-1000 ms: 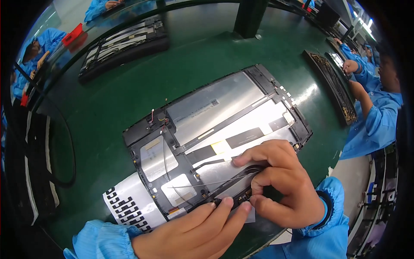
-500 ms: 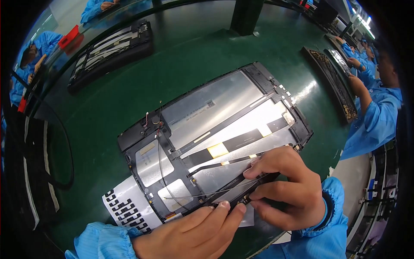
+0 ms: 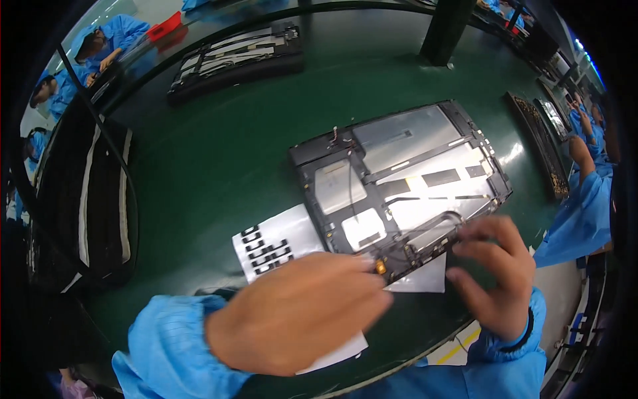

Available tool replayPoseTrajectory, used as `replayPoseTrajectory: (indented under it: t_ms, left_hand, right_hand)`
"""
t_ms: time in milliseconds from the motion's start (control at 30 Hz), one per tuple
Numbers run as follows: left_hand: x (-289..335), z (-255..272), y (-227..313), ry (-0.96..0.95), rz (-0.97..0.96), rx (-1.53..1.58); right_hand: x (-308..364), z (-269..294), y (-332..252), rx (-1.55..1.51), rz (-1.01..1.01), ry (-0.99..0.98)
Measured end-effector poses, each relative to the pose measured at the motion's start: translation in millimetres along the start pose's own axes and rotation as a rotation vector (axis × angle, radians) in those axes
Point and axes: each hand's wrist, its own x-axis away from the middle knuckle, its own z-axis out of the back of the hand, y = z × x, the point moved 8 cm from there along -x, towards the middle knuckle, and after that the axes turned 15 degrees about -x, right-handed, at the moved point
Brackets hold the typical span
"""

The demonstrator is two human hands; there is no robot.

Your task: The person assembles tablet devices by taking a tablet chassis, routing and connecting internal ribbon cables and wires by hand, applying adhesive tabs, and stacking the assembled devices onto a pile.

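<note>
An opened tablet-like device (image 3: 435, 184) lies tilted on the green table, its inside up, with silver metal panels, flat ribbon strips and thin dark cables. One cable (image 3: 435, 225) curves in a loop at its near right edge. My right hand (image 3: 495, 266) is beside that edge, its thumb and fingers apart, the index fingertip close to the cable's end. At the near corner, my left hand (image 3: 292, 309) reaches over the device's edge; motion blurs its fingers, and whatever they touch is hidden. A white sheet of small black stickers (image 3: 292, 229) lies partly under the device.
White paper (image 3: 342, 352) shows below my left hand. Stacked device housings (image 3: 239, 66) lie at the far left, and black padded strips (image 3: 106, 199) at the left. A long black tray (image 3: 538, 143) is at the right, beside co-workers in blue. A dark post (image 3: 444, 33) rises at the back.
The view has shifted, so the device appears farther right. My right fingers, earlier close together at the near edge, are now spread apart. My left hand has lifted and blurs.
</note>
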Motion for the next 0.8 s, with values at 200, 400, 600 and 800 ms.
replayPoseTrajectory:
  t_ms: [200,400,600,800]
  left_hand:
    - [54,-9,-11,-0.188,0.261,-0.015]
    - [57,-10,-11,-0.127,0.288,0.013]
    - [59,-3,-12,-0.056,0.29,-0.009]
    - [56,-8,-4,-0.145,0.234,-0.052]
  right_hand:
    - [22,-78,-48,-0.232,-0.116,-0.215]
    - [28,-114,-72,-0.131,-0.035,-0.261]
    - [29,-126,-74,-0.08,-0.056,-0.2]
    - [28,-89,-83,-0.567,0.023,-0.207]
